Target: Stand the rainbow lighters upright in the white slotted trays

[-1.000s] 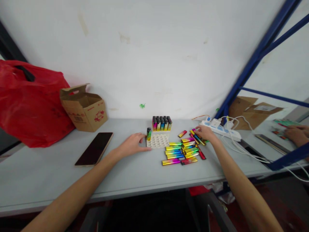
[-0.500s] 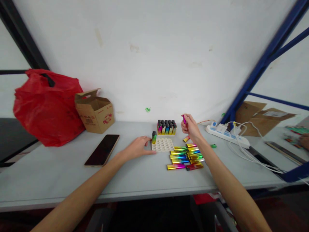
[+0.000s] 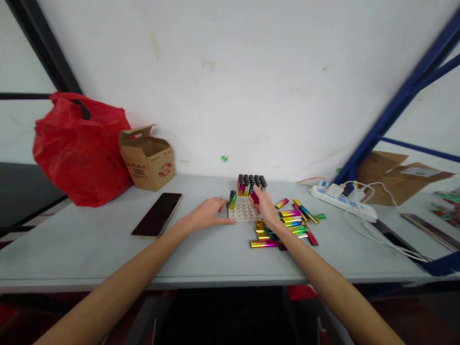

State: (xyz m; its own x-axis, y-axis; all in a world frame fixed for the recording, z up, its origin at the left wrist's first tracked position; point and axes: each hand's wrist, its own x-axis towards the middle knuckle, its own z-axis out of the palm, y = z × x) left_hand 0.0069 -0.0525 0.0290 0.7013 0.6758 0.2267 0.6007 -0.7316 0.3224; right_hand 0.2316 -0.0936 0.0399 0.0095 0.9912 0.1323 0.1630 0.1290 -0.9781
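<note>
A magenta lighter point(image 3: 255, 197) is gripped in my right hand point(image 3: 266, 209), over the right part of a white tray with holes point(image 3: 244, 212). At the tray's left end stands a green-and-yellow lighter point(image 3: 233, 200), upright with its dark top up; whether a second is behind it is unclear. My left hand point(image 3: 209, 214) rests at the left edge of this tray, thumb and fingers apart, thumb by the front corner. Right behind is a block of upright lighters point(image 3: 246, 186) with black tops. Beneath and beside my right forearm lies a pile of shiny coloured lighters point(image 3: 264, 244).
A phone point(image 3: 157, 215) lies left of my left hand. Farther left are a cardboard box point(image 3: 155, 165) and a red plastic bag point(image 3: 82, 153). On the right, a white power strip point(image 3: 341, 203) trails cables beside a blue metal frame point(image 3: 388, 108). The wall stands behind.
My right hand has come left and down with the magenta lighter, from above the pile to the holed tray. My left hand stays at the tray's left edge. The view has shifted slightly.
</note>
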